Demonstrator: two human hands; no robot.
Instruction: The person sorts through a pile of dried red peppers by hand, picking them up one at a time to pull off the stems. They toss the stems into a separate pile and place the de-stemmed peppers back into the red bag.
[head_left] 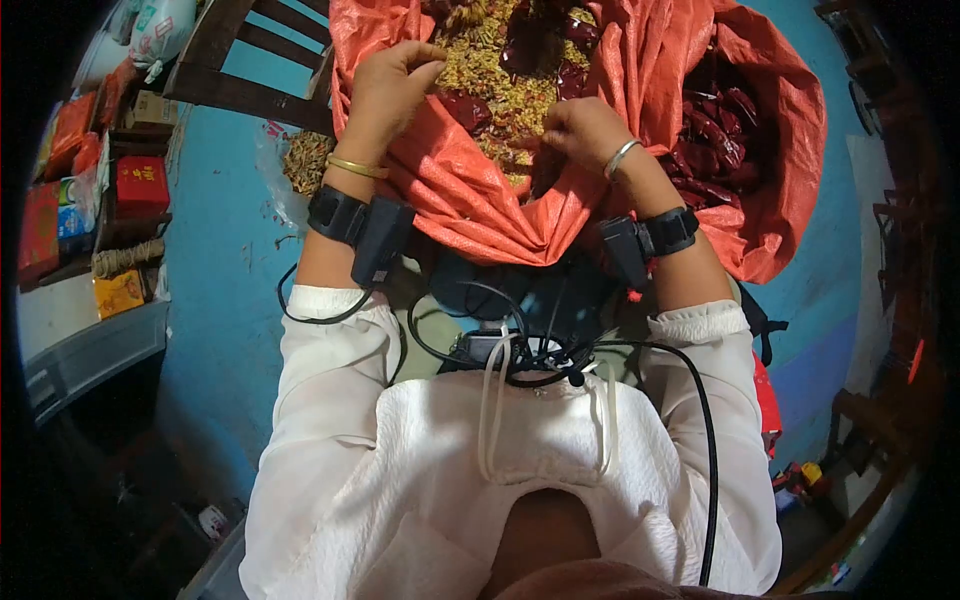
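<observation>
An open orange-red woven sack (470,205) lies in front of me, with yellow chili seeds (480,75) and dark dried red chilies (468,112) in it. Over its left side, my left hand (392,85) has thumb and fingers pinched together; anything between them is too small to make out. My right hand (588,132) is closed above the seeds at the sack's right side, its fingertips turned down and what they grip hidden. Against this sack, on the right, leans a second orange-red sack (795,130) holding dried red chilies (712,140).
A clear plastic bag (285,190) with dried brownish bits (308,160) sits on the blue floor (225,300) at left. Behind it stands a dark wooden chair (240,90). Shelves with packages (140,185) line the far left. Black cables (700,420) run from my wrist straps.
</observation>
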